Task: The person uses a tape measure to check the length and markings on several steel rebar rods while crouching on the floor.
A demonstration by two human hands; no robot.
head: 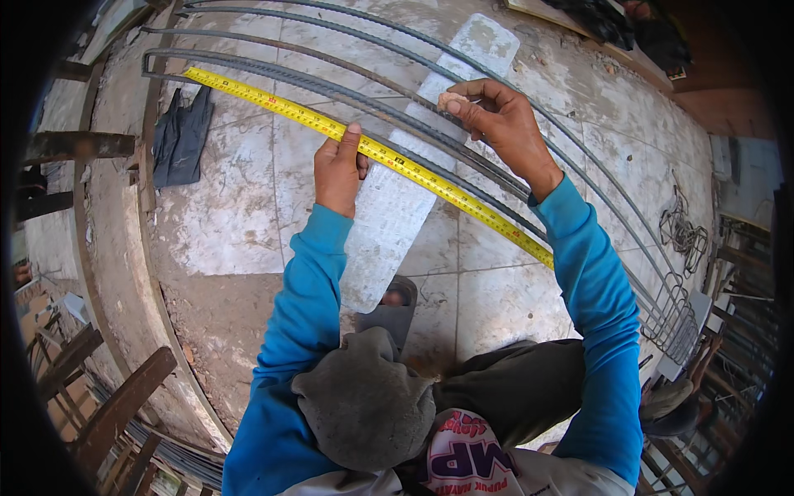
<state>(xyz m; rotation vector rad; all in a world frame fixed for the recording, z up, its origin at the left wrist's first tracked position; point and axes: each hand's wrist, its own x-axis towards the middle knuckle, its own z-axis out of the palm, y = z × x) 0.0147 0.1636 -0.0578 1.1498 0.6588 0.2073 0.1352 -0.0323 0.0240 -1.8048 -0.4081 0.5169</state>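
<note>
My left hand pinches a yellow tape measure blade, thumb on top of its face. Stretched out along a bundle of ribbed steel rebars, the blade runs from the bars' bent left end to behind my right sleeve. My right hand holds a small reddish lump, perhaps a brick fragment, between thumb and fingertips, just over the bars. Under the bars lies a long whitish slab or board with rounded corners. The tape's case is not visible.
More rebars curve across the far side. A black plastic bag lies on the tiled floor at left. Tangled wire and bent steel stirrups are at right. Timber pieces stand at lower left. A sandalled foot is below the slab.
</note>
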